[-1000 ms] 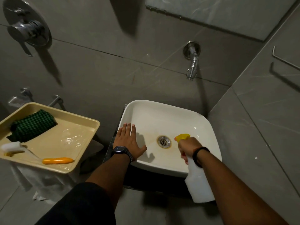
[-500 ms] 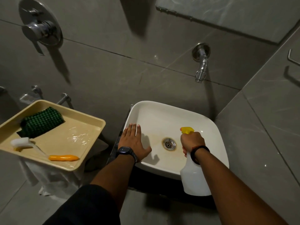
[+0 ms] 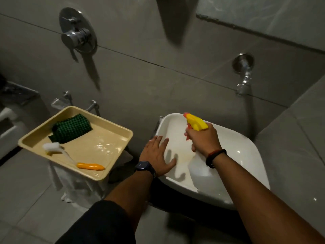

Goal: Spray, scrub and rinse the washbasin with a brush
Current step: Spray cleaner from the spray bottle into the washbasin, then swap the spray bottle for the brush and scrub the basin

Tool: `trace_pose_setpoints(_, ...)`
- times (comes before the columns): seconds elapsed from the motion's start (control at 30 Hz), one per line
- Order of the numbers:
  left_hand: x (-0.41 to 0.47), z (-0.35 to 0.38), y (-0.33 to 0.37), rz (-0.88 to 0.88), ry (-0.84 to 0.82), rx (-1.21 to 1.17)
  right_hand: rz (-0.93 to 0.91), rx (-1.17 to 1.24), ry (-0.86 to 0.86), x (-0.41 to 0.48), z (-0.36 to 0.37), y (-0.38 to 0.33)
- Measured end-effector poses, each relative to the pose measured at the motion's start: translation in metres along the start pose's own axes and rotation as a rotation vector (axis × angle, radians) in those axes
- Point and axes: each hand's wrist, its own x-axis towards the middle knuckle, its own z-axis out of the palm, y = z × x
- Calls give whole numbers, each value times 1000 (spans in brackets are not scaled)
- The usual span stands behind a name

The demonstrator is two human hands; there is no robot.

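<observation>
Head view. The washbasin (image 3: 242, 155) is a white square bowl mounted against the tiled wall, below the wall tap (image 3: 243, 76). The right hand (image 3: 204, 138) is closed around the neck of the spray bottle (image 3: 200, 168), with the yellow trigger head (image 3: 196, 123) aimed toward the rear left of the bowl; the translucent body hangs below the fist, over the bowl interior. This grip keeps the nozzle pointed at the inner surface, which suits the spraying step. The left hand (image 3: 158, 154) lies flat and open, holding nothing, on the left rim of the washbasin, probably to brace the person while leaning in.

The brush (image 3: 70, 156), with a white head and an orange handle, lies in the beige tray (image 3: 112, 171) to the left of the washbasin, well apart from both hands. A folded green cloth (image 3: 71, 128) occupies the far corner of the same tray. The tray floor shines as if wet.

Obstructions: the bottle and right forearm hide the drain and the centre of the bowl. The wall mixer (image 3: 77, 38) sits high on the left, clear of the work area.
</observation>
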Motion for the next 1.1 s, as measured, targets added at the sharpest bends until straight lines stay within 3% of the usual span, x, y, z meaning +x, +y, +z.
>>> trace_pose_setpoints(0.13,-11,-35,-84,-145,153,-52,-264,260,49,14,69,-78)
trace_pose_setpoints(0.3,-32,-66,-210,-381,168,10,-295,487,53,46,199,-115)
trace_pose_setpoints(0.43,-48,-69,-298,-530,123,39,-172,482,-16,79,311,-96)
trace_pose_setpoints(0.63,-55,-54,-390,-614,89,144,-161,287,-84,118,431,-58)
trace_pose_setpoints(1.0,-60,-32,-412,-674,136,216,-82,352,-127,126,465,-22)
trace_pose_setpoints(1.1,-62,-30,-414,-714,114,226,12,242,-147,111,457,-13)
